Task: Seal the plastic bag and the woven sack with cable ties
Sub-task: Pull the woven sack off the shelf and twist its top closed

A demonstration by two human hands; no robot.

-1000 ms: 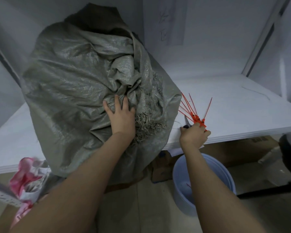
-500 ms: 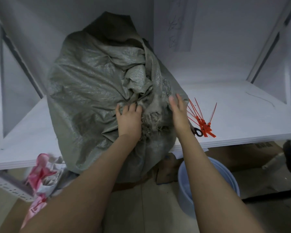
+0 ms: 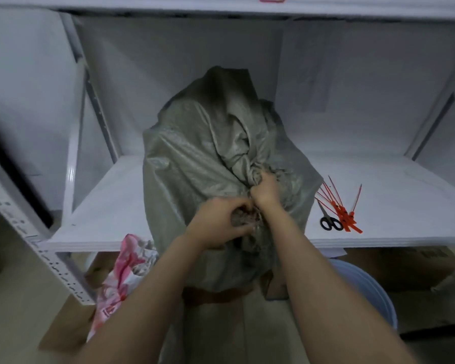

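Bare left hand (image 3: 218, 222), bare right hand (image 3: 265, 191), bare forearms (image 3: 307, 271), wrists apparently bare too, dim view.

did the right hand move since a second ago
Yes. The right hand went left, away from the red cable ties on the shelf, and now grips bunched fabric of the woven sack.

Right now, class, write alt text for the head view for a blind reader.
The left hand and right hand grip the gathered mouth of a grey woven sack on a white shelf. Red cable ties and scissors lie on the shelf to its right.
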